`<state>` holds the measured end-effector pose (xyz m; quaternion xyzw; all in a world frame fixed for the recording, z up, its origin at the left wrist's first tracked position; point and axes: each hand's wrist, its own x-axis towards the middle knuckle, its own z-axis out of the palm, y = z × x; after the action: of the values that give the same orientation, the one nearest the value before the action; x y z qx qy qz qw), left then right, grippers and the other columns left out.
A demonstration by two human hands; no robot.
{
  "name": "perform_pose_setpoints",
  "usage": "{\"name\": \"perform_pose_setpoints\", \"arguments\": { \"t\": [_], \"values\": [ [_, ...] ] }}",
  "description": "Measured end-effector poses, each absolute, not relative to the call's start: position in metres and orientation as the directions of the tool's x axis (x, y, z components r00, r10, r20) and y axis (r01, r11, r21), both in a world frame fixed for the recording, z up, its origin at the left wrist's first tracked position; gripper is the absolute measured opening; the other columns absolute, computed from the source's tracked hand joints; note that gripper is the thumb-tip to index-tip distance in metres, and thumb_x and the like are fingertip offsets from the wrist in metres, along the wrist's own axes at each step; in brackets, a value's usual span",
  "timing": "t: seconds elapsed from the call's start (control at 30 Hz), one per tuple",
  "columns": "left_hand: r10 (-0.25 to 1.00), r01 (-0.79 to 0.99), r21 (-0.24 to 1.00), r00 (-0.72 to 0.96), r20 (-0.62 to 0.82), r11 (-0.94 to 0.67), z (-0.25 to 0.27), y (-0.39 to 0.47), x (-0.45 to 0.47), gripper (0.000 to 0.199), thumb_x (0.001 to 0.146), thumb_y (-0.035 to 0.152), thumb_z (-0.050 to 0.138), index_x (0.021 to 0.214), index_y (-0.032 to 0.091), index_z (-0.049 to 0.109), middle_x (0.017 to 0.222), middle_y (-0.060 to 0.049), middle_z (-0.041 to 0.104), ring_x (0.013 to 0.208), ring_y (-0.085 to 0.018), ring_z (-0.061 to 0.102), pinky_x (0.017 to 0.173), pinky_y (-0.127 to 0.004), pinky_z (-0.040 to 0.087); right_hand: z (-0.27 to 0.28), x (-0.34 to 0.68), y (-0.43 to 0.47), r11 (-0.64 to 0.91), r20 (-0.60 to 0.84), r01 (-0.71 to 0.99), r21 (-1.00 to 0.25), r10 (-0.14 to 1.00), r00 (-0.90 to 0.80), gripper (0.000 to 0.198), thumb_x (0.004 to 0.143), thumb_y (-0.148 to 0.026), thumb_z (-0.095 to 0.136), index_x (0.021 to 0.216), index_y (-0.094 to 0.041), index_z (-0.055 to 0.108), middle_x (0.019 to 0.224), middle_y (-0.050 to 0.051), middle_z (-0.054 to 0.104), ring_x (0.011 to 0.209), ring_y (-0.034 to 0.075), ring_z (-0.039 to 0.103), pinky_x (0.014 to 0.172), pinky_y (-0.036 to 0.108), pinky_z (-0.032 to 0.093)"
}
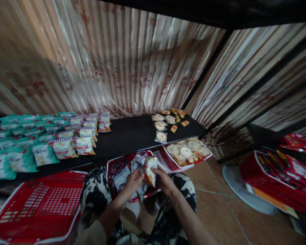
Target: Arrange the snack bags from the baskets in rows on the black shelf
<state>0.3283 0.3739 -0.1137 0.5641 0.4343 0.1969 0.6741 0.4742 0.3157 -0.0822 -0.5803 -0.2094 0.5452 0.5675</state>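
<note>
Near, the right hand (pixel 164 180) has its fingers clamped on a bag (pixel 150 170) over a basket (pixel 107 173); the left hand (pixel 134 182) curls its fingers beside it, though I cannot tell whether they grip. The work looks partway: loose bags (pixel 120 178) lie in the basket, while rows of bags (pixel 63 148) stand left on the black shelf (pixel 132 134). A red crate (pixel 58 200) sits left, tiled floor (pixel 214 207) right. Cakes (pixel 161 137) lie on the shelf's right; beyond hangs a striped curtain (pixel 132 68).
</note>
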Motion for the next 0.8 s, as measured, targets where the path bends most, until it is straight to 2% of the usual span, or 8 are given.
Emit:
{"name": "perform_pose_setpoints", "arguments": {
  "t": [0.1,0.27,0.43,0.6,0.7,0.8],
  "values": [
    [0.709,0.076,0.891,0.577,-0.406,0.448,-0.104,0.373,0.321,0.045,0.078,0.043,0.056,0.116,0.018,0.052,0.120,-0.011,0.060,0.104,-0.021,0.060,0.066,-0.024,0.052,-0.075,0.465,0.324,-0.283,-0.402,-0.395,-0.874,0.878,0.261,0.038,0.070,-0.036,0.056,0.100,-0.016,0.063,0.084,0.009,0.071,0.078,0.025,0.068,0.069,0.037,0.053],
    [0.741,-0.075,0.865,0.554,-0.378,0.497,-0.090,0.375,0.309,0.046,0.068,0.046,0.067,0.100,0.015,0.056,0.110,-0.011,0.064,0.096,-0.020,0.063,0.068,-0.025,0.052,-0.069,0.448,0.339,-0.266,-0.384,-0.452,-0.852,0.903,0.193,0.036,0.070,-0.034,0.053,0.100,-0.016,0.063,0.081,0.009,0.071,0.077,0.026,0.068,0.068,0.037,0.053],
    [0.810,-0.111,0.884,0.465,-0.358,0.455,-0.092,0.387,0.306,0.044,0.064,0.046,0.068,0.093,0.015,0.054,0.101,-0.011,0.067,0.086,-0.019,0.065,0.059,-0.024,0.049,-0.064,0.434,0.354,-0.268,-0.387,-0.419,-0.867,0.893,0.229,0.037,0.074,-0.042,0.058,0.102,-0.019,0.062,0.087,0.007,0.072,0.080,0.026,0.068,0.070,0.037,0.054],
    [0.885,-0.109,0.925,0.350,-0.307,0.363,-0.095,0.407,0.298,0.035,0.068,0.037,0.066,0.093,0.017,0.052,0.099,-0.008,0.068,0.085,-0.018,0.065,0.058,-0.023,0.048,-0.054,0.423,0.372,-0.267,-0.385,-0.339,-0.902,0.852,0.355,0.045,0.067,-0.049,0.067,0.101,-0.021,0.064,0.100,0.007,0.071,0.094,0.027,0.066,0.083,0.040,0.052],
    [0.936,-0.106,0.959,0.271,-0.226,0.263,-0.100,0.422,0.292,0.034,0.070,0.032,0.065,0.098,0.017,0.053,0.099,-0.009,0.068,0.087,-0.019,0.065,0.064,-0.026,0.050,-0.051,0.420,0.384,-0.238,-0.308,-0.253,-0.938,0.905,0.293,0.051,0.065,-0.052,0.069,0.103,-0.019,0.064,0.105,0.009,0.069,0.101,0.028,0.063,0.090,0.041,0.048],
    [0.970,-0.089,0.982,0.194,-0.146,0.165,-0.109,0.439,0.286,0.038,0.068,0.028,0.068,0.102,0.016,0.055,0.101,-0.010,0.068,0.091,-0.020,0.065,0.077,-0.030,0.050,-0.053,0.419,0.401,-0.224,-0.262,-0.174,-0.959,0.935,0.239,0.056,0.062,-0.052,0.073,0.104,-0.017,0.065,0.104,0.010,0.070,0.101,0.028,0.063,0.091,0.041,0.047]
  ]
}}
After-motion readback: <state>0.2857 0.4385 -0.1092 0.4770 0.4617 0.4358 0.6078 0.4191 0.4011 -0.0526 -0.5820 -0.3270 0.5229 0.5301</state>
